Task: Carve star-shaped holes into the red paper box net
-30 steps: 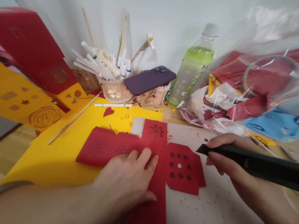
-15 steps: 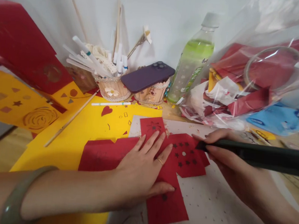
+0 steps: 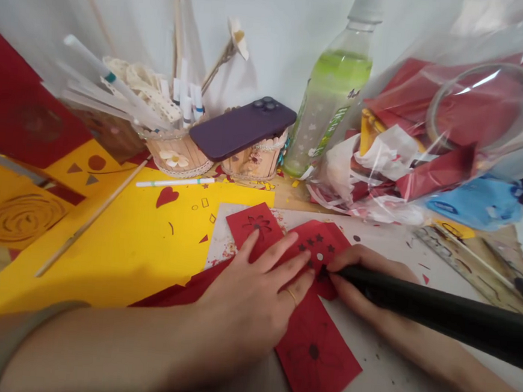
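Left hand (image 3: 253, 295) lies spread open across red paper (image 3: 321, 330), gripping nothing; right hand (image 3: 380, 261) is closed round a black tool (image 3: 433, 311), tip by the paper's small stars (image 3: 319, 238).

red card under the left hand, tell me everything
The red card looks like paper cut as a rough cross, lying askew on a pale board. Dark flowers mark two arms; stars and a pale spot another. The left hand rests on its middle; the black tool in the right hand points at it.

Black tool (image 3: 437, 312) partly off-frame
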### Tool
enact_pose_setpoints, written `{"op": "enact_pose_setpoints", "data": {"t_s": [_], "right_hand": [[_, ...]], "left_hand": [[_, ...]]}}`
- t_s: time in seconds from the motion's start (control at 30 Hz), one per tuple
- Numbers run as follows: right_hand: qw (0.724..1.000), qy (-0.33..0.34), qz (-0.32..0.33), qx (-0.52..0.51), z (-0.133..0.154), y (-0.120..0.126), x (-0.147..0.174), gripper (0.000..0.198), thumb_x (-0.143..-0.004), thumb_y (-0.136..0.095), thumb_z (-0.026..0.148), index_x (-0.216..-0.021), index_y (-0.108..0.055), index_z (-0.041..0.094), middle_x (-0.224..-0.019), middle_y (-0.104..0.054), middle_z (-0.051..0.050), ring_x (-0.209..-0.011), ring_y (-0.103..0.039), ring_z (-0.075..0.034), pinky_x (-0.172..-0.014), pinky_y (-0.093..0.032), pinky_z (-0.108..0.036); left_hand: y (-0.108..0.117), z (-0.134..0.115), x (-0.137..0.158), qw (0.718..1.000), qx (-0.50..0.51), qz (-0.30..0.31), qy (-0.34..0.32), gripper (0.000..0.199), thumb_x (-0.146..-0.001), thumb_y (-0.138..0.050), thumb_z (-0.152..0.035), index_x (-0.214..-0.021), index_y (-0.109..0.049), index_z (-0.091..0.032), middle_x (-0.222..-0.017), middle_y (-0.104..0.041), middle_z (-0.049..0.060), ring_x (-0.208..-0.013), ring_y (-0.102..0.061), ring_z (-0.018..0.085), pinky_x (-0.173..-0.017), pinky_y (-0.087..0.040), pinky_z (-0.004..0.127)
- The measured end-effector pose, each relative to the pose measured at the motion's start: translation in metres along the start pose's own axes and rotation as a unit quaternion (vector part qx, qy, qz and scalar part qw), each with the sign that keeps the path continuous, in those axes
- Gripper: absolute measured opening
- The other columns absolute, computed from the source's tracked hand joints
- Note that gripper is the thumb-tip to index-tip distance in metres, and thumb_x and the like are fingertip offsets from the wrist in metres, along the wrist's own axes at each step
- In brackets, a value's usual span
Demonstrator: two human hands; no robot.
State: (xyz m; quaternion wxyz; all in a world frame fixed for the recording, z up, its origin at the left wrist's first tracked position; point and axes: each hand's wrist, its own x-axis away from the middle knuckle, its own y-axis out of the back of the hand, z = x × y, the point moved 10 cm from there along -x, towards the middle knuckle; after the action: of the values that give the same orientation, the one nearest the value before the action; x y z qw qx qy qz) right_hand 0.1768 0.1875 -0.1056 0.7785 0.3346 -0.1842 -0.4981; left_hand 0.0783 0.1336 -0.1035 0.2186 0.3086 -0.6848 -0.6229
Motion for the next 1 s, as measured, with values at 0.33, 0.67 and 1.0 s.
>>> {"op": "enact_pose_setpoints", "data": {"t_s": [0.33,0.67,1.0], "right_hand": [[1.000,0.007,-0.024,0.016,0.007,-0.002,0.003,0.004,-0.081,-0.056,0.025,-0.079,-0.059,0.026,-0.066,-0.068,0.004,-0.054,-0.062,-0.011,-0.050,-0.049,-0.020],[0.998,0.037,-0.027,0.033,0.014,0.000,0.003,0.005,-0.080,-0.057,0.022,-0.080,-0.058,0.026,-0.071,-0.070,0.004,-0.060,-0.067,-0.012,-0.049,-0.051,-0.019],[0.999,-0.003,-0.023,0.037,0.005,-0.003,0.005,0.006,-0.081,-0.056,0.030,-0.079,-0.060,0.026,-0.074,-0.072,0.000,-0.065,-0.068,-0.017,-0.049,-0.050,-0.024]], "left_hand": [[-0.001,-0.004,0.006,0.992,-0.082,-0.092,-0.038,0.037,-0.097,-0.035,-0.027,-0.129,-0.048,-0.014,-0.135,-0.051,0.004,-0.124,-0.046,0.019,-0.097,-0.039,0.037],[0.001,-0.006,0.007,0.989,-0.095,-0.107,-0.041,0.036,-0.096,-0.037,-0.025,-0.125,-0.052,-0.013,-0.134,-0.052,0.006,-0.122,-0.048,0.021,-0.095,-0.041,0.038],[-0.001,-0.006,0.005,0.992,-0.090,-0.081,-0.042,0.037,-0.095,-0.038,-0.026,-0.128,-0.050,-0.013,-0.136,-0.049,0.006,-0.124,-0.047,0.021,-0.095,-0.042,0.038]]}}
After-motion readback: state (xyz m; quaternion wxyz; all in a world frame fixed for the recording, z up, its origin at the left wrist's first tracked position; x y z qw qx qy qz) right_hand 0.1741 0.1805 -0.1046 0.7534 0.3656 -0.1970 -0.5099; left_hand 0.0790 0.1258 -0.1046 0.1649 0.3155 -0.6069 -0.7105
